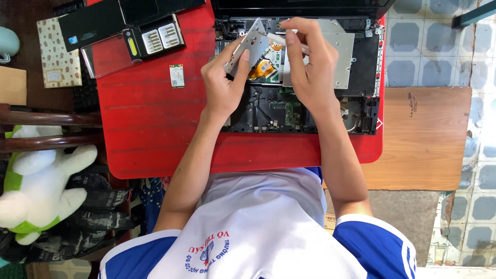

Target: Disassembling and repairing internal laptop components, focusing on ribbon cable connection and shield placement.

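At the centre of the frame, over the near edge of the red table (155, 129), the left hand (226, 85) pinches a tilted silver metal bracket (248, 46) between thumb and fingers, while just to its right the right hand (310, 62) has its fingertips closed round a thin white tool (287, 40) whose tip touches the bracket. Beneath both hands lies the opened laptop base (305, 108), circuit boards bared. Farther off, at upper left, lie a small green card (176, 75) and a black battery pack (152, 39).
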